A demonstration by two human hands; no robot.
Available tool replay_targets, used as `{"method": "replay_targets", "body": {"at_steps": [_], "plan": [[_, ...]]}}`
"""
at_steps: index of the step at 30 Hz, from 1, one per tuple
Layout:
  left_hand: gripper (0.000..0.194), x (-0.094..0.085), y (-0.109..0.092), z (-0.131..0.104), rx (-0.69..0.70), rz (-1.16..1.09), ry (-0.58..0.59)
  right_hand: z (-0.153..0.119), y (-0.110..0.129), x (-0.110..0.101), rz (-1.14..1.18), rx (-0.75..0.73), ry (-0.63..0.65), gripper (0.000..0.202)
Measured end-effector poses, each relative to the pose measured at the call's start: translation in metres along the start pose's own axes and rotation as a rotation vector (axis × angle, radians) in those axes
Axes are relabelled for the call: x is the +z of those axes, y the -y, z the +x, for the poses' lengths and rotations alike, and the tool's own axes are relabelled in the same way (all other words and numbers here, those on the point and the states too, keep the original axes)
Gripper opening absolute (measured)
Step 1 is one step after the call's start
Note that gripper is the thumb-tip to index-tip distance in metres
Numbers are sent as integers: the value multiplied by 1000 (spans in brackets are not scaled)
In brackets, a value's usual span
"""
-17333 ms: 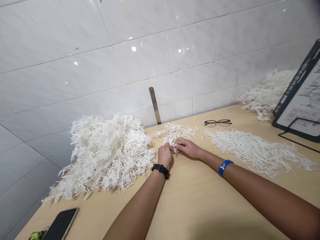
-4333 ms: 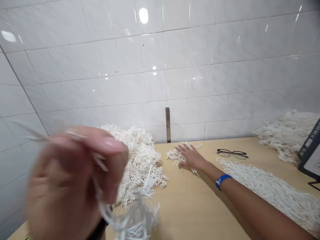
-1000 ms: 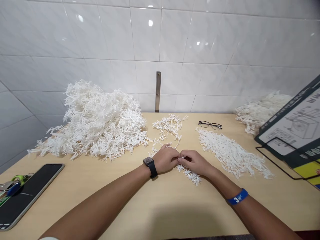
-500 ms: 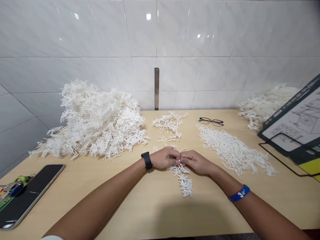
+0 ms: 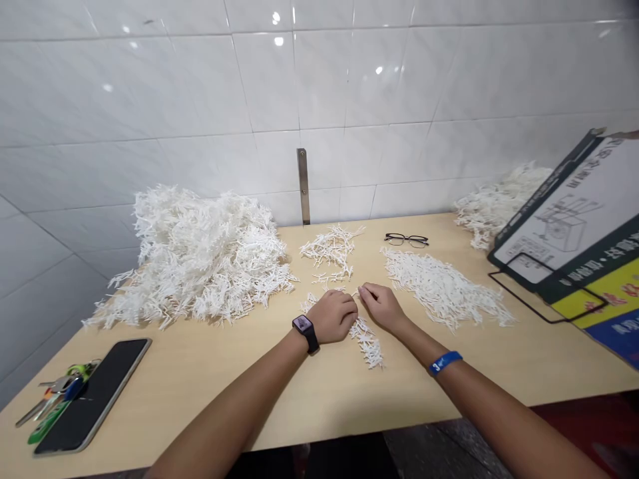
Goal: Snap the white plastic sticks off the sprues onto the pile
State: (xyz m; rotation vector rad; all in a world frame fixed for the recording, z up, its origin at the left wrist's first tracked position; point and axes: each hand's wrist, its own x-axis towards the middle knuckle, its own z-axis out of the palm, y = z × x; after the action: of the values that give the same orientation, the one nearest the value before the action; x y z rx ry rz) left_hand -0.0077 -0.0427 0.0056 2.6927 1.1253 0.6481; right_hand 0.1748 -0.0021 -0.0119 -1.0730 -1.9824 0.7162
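Observation:
My left hand [image 5: 335,317], with a black watch on its wrist, rests with curled fingers over a string of white branched plastic pieces [image 5: 368,347]. What its fingertips hold is hidden beneath the hand. The string's lower end lies on the table, towards me. Just to the right, my right hand [image 5: 382,305] is closed in a pinch at the end of a thin white twig-like piece [image 5: 356,293]. The two hands are slightly apart. Behind them lies a small loose cluster of white pieces [image 5: 332,246].
A tall heap of white pieces [image 5: 210,259] fills the left rear, with a flatter pile [image 5: 442,286] at right. Glasses [image 5: 407,240], a phone [image 5: 94,396], keys [image 5: 60,392] and a printed box [image 5: 564,233] with a black wire frame [image 5: 522,316] surround the work area.
My hands have moved apart from touching. The left now lies over the string, back of the hand up; the right pinches farther back. The view has tilted, showing the table's front edge.

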Motion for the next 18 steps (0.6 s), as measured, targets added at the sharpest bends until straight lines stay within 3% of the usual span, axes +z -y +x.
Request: {"method": "replay_targets", "body": {"at_steps": [4,9,12,15,18], "plan": [[27,0,-7,-3,32,202,-52,-7,3,2,-366,63,-282,38],[29,-10,-25,-12,-26,263,-121,-15,5,-6,-576,417,-463,42],[27,-19,-45,-31,-200,213,-173,-30,9,-9,-591,506,-487,59],[26,-31,-64,-65,-413,152,-216,-57,13,-8,-557,429,-433,68],[28,-41,-78,-114,-530,115,-218,-96,15,-5,-480,316,-366,65]]}}
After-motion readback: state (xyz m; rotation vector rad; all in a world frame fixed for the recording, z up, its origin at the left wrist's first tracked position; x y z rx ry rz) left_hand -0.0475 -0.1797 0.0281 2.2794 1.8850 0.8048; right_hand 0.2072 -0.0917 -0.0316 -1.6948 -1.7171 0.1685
